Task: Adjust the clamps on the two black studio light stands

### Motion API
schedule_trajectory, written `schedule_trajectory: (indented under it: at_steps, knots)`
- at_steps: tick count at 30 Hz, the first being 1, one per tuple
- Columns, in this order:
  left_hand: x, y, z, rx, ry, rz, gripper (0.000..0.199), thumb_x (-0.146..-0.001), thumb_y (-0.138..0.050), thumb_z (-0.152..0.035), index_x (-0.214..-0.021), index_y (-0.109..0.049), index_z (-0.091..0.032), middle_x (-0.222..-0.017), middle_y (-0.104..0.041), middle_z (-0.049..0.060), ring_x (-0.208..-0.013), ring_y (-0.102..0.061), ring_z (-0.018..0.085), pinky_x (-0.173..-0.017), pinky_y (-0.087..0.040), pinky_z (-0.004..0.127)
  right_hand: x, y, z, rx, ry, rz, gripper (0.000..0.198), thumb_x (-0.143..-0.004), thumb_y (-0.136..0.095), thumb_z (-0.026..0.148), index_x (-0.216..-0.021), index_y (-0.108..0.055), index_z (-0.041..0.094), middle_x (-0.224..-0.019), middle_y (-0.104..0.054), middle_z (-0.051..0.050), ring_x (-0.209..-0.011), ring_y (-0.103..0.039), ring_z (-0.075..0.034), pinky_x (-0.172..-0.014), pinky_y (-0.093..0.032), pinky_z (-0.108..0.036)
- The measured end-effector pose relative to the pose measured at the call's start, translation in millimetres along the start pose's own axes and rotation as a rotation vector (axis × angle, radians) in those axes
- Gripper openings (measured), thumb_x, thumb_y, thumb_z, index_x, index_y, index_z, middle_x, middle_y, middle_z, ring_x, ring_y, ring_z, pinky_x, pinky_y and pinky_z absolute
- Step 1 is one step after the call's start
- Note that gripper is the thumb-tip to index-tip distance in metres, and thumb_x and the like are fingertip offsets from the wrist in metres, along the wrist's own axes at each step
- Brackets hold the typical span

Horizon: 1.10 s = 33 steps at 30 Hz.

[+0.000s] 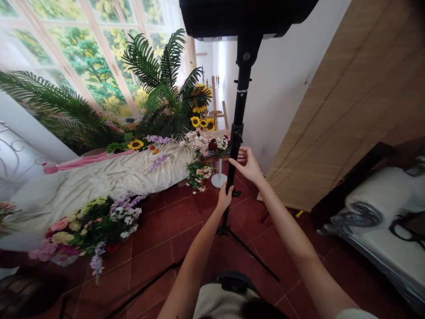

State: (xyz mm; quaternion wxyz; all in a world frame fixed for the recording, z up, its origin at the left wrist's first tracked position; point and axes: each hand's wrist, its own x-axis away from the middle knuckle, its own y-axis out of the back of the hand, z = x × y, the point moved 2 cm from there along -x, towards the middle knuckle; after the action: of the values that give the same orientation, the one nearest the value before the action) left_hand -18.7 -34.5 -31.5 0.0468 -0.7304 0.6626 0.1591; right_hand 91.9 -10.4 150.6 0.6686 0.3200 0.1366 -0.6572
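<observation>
Both hands on a black light stand

I have my left hand (pixel 226 198) wrapped around the black stand (pixel 234 137), low on its pole, thumb pointing up. My right hand (pixel 248 167) sits just above it, thumb across the pole's near side and fingers at its right edge; how firmly that one grips, I cannot tell.

The stand rises between my forearms, leaning a little to the right at its top. Its pole is dark and stepped in sections, with collars, small knobs and one thin silver ring. A bulky black head (pixel 245 17) tops it, cut off above; below, slim tripod legs (pixel 255 254) spread over red floor tiles (pixel 186 217).

Just beyond the stand I make out a white pedestal (pixel 219 180) beneath flowers. Left of the stand lies rumpled cream cloth (pixel 116 173), with a large bouquet (pixel 79 221) nearer me and a leafy palm (pixel 168 75) behind. Right of the stand hangs a tan slatted blind (pixel 318 106).
</observation>
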Motion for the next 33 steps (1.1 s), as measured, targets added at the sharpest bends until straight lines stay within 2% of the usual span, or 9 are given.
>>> schedule_trajectory:
  at_steps: [7,12,14,17,23,26,29,31,33]
  knots:
    - [0,-1,-2,0.022,-0.017,-0.010,0.040,-0.087,-0.045,-0.048,-0.114,-0.052,-0.019,-0.105,-0.062,0.007,-0.099,-0.058,0.019,-0.092,-0.044,0.034,110,17,-60,0.317,-0.021,0.097,0.024,-0.082,-0.056,0.037,-0.101,-0.057,0.023,-0.107,-0.061,-0.009,-0.103,-0.055,-0.026,-0.092,-0.045,-0.045]
    - [1,-1,0,0.009,-0.029,-0.006,0.039,-0.087,-0.044,-0.048,-0.114,-0.052,-0.020,-0.106,-0.062,0.007,-0.099,-0.058,0.019,-0.092,-0.043,0.034,155,10,-79,0.359,-0.017,0.251,0.034,-0.082,-0.053,0.031,-0.116,-0.054,0.026,-0.127,-0.053,-0.007,-0.119,-0.048,-0.026,-0.101,-0.039,-0.046]
    - [1,-1,0,0.006,-0.038,-0.007,0.039,-0.087,-0.044,-0.047,-0.114,-0.052,-0.020,-0.108,-0.061,0.007,-0.101,-0.057,0.019,-0.093,-0.042,0.034,161,5,-81,0.342,-0.052,0.245,0.041,-0.083,-0.052,0.033,-0.123,-0.049,0.026,-0.129,-0.052,-0.007,-0.120,-0.047,-0.025,-0.102,-0.039,-0.046]
    - [1,-2,-1,0.002,-0.025,-0.004,0.038,-0.087,-0.044,-0.048,-0.111,-0.054,-0.020,-0.109,-0.061,0.008,-0.104,-0.056,0.019,-0.095,-0.041,0.034,163,-3,-87,0.275,-0.157,0.125,0.039,-0.084,-0.051,0.039,-0.121,-0.049,0.025,-0.120,-0.058,-0.009,-0.113,-0.053,-0.025,-0.097,-0.042,-0.045]
    - [0,-2,-1,0.014,-0.004,-0.008,0.039,-0.085,-0.047,-0.049,-0.109,-0.055,-0.020,-0.110,-0.061,0.008,-0.105,-0.055,0.018,-0.096,-0.040,0.034,152,-19,-103,0.087,-0.405,-0.130,0.035,-0.086,-0.045,0.048,-0.109,-0.049,0.021,-0.083,-0.066,-0.006,-0.079,-0.064,-0.022,-0.076,-0.050,-0.036]
    - [0,-2,1,0.004,-0.002,-0.004,0.039,-0.086,-0.046,-0.050,-0.108,-0.054,-0.020,-0.109,-0.061,0.008,-0.103,-0.056,0.018,-0.095,-0.041,0.034,146,-21,-106,0.085,-0.430,-0.132,0.034,-0.086,-0.043,0.048,-0.106,-0.050,0.020,-0.075,-0.064,-0.003,-0.072,-0.063,-0.020,-0.072,-0.049,-0.034]
    - [0,-2,3,0.000,-0.015,0.002,0.040,-0.086,-0.046,-0.050,-0.112,-0.053,-0.020,-0.112,-0.060,0.008,-0.103,-0.056,0.019,-0.095,-0.041,0.035,141,-22,-108,0.034,-0.419,-0.091,0.030,-0.087,-0.043,0.044,-0.106,-0.052,0.022,-0.087,-0.065,-0.004,-0.078,-0.062,-0.019,-0.075,-0.048,-0.033]
    - [-1,-2,3,0.009,-0.024,0.006,0.041,-0.087,-0.045,-0.049,-0.114,-0.052,-0.020,-0.113,-0.059,0.009,-0.104,-0.055,0.019,-0.095,-0.041,0.035,140,-25,-110,-0.097,-0.430,-0.097,0.025,-0.086,-0.046,0.039,-0.103,-0.054,0.023,-0.093,-0.064,-0.003,-0.080,-0.061,-0.016,-0.074,-0.048,-0.029]
    - [-1,-3,4,0.015,-0.028,0.010,0.041,-0.087,-0.045,-0.049,-0.115,-0.052,-0.019,-0.113,-0.060,0.009,-0.104,-0.056,0.019,-0.094,-0.042,0.034,140,-28,-116,-0.380,-0.533,-0.142,0.016,-0.085,-0.049,0.032,-0.097,-0.055,0.024,-0.078,-0.062,0.002,-0.064,-0.058,-0.012,-0.061,-0.047,-0.023]
